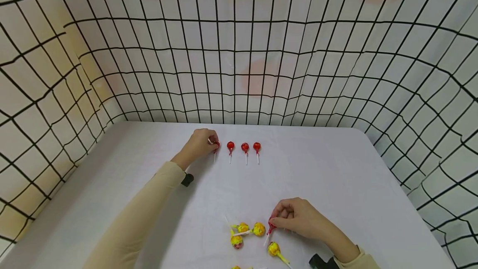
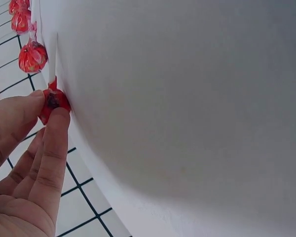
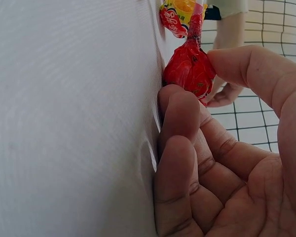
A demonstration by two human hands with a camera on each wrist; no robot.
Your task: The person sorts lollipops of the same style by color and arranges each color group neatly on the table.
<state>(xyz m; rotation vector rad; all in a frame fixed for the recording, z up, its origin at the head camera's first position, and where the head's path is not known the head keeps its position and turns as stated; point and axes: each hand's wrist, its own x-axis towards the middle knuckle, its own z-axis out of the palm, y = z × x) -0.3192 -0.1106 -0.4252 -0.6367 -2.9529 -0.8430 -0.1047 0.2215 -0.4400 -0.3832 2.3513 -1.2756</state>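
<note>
White table [image 1: 317, 169], black mesh [image 1: 234, 20] beyond.
My left hand [image 1: 198, 145] pinches a red lollipop [image 2: 61, 98] at the row's [image 1: 245, 147] left end; my right hand [image 1: 300, 218], another lollipop [image 3: 187, 74] near yellow lollipops [image 1: 258, 229], one cut off below.

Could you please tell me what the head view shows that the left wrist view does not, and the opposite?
Only the head view: the right hand with the dark red lollipop it pinches, and the yellow lollipops near it.

Only the left wrist view: the palm side of the left hand, whose back faces the head camera.

Both: the left hand pinching a red lollipop, other red lollipops beside it, the white surface and the black grid.
</note>
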